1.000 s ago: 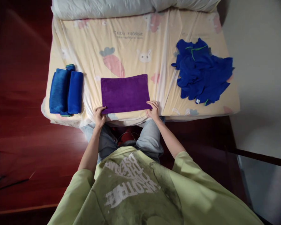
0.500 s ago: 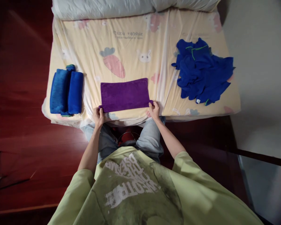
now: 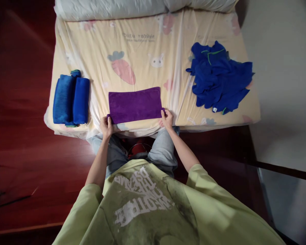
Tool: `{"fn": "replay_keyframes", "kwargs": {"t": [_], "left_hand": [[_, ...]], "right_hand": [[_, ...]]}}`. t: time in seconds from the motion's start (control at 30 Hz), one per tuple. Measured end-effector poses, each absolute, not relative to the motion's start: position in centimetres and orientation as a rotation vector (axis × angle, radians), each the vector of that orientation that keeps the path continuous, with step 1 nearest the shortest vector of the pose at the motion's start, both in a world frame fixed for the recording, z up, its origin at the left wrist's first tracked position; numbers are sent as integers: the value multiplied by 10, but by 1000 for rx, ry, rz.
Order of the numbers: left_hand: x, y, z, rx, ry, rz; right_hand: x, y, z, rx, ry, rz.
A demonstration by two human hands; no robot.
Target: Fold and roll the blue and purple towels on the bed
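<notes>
At the near edge of the bed (image 3: 97,61), we have the purple cloth (image 3: 135,105) spread out as a wide rectangle, squarely between our 2 hands! Our left hand (image 3: 106,126) pinches its near left corner, our right hand (image 3: 167,118) pinches the near right one, and the near side runs almost straight across. Over to our left, blue rolls (image 3: 81,100) lie side by side; well off to our right, we see a crumpled blue pile (image 3: 219,78) with green edging.
</notes>
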State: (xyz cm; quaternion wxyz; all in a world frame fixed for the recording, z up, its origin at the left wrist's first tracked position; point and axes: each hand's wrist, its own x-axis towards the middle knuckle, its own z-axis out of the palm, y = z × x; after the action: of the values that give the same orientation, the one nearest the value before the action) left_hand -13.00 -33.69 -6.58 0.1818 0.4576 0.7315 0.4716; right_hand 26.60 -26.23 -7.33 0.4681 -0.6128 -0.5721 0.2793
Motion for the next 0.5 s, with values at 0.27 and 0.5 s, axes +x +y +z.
{"fn": "replay_keyframes", "kwargs": {"t": [0.27, 0.5], "left_hand": [[-126, -338, -63, 1296, 2107, 1328], [-124, -339, -66, 1307, 2119, 1316]], "right_hand": [[267, -263, -76, -1531, -1415, 631], [267, -265, -78, -1560, -1428, 564]]}}
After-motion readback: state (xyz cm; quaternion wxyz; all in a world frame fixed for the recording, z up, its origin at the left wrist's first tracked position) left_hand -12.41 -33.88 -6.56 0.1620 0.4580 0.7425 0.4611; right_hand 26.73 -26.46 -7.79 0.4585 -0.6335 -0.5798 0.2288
